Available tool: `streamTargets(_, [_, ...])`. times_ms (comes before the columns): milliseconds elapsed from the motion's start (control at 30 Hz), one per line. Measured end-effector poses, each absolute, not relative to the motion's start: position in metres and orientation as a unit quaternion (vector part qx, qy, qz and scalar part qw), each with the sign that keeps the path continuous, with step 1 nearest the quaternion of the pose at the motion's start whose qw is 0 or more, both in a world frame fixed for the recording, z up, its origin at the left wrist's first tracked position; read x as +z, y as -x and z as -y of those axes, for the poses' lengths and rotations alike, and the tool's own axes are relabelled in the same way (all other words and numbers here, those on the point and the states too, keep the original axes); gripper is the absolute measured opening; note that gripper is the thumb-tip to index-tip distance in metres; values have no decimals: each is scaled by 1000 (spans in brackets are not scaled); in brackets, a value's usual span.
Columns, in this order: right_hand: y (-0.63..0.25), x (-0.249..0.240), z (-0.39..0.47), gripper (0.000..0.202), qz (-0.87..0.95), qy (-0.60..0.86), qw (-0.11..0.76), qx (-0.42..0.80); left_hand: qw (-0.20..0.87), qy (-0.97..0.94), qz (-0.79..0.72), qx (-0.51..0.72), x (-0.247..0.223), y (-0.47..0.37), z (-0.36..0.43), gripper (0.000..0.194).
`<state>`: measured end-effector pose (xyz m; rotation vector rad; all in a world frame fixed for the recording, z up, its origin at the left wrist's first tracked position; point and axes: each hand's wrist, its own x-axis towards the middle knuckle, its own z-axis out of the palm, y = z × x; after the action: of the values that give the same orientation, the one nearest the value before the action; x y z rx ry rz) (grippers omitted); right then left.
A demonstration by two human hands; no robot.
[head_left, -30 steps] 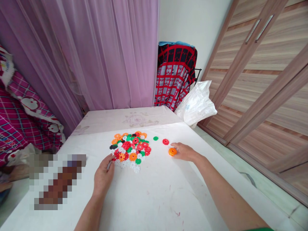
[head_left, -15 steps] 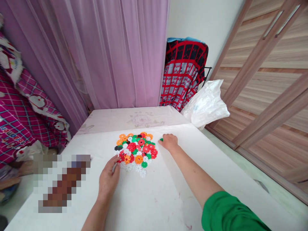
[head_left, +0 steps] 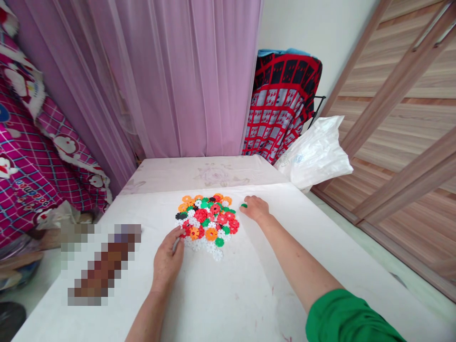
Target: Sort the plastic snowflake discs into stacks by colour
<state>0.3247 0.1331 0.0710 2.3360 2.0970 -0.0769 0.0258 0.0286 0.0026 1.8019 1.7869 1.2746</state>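
Observation:
A heap of snowflake-shaped plastic discs (head_left: 201, 216) in red, orange, green, white and black lies on the white-covered table. At the heap's near left edge is my left hand (head_left: 169, 259). Its fingers reach out over the outermost red and white discs, with a gap showing beside the thumb; nothing is visibly gripped. To the right of the heap, my right hand (head_left: 257, 208) has its fingers closed on a green disc (head_left: 244, 205), which pokes out at the fingertips, apart from the other discs.
The white tablecloth (head_left: 221, 299) covers the table. A white plastic bag (head_left: 317, 154) stands by its far right corner, near a wooden wardrobe (head_left: 399, 133). Purple curtains (head_left: 192, 80) hang behind. A blurred-out patch (head_left: 103, 266) lies on the left.
The whole scene has shifted slightly right in view as the camera turned a little left. Both hands keep nearly the same places beside the heap; the green disc is still in my right fingers.

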Motion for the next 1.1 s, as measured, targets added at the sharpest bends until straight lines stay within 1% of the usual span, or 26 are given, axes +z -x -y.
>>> streamTargets(67, [-318,73,-128,35,-691,-721,-44,-10,150,-630,-620,442,4,-26,-28,33])
streamTargets(133, [-308,75,-124,30,-715,-695,-70,-32,150,-631,-619,443,4,-26,-28,33])
streamTargets(267, [-293,74,-124,23,-700,-702,-54,-119,152,-630,-620,442,3,-26,-28,33])
streamTargets(533, [-290,65,-132,36,-673,-712,-66,-190,158,-627,-618,447,3,-26,-27,33])
streamTargets(733, [-331,72,-147,37,-638,-737,-174,-141,169,-626,-618,446,8,-28,-27,33])
streamTargets(867, [-352,70,-153,40,-653,-730,-153,-130,167,-623,-620,446,7,-28,-27,32])
streamTargets(967, [-352,63,-151,40,-677,-714,-129,-127,168,-623,-619,448,7,-29,-27,33])
streamTargets(1100, [-347,54,-148,38,-685,-709,-121,-117,171,-623,-621,445,7,-29,-27,33])
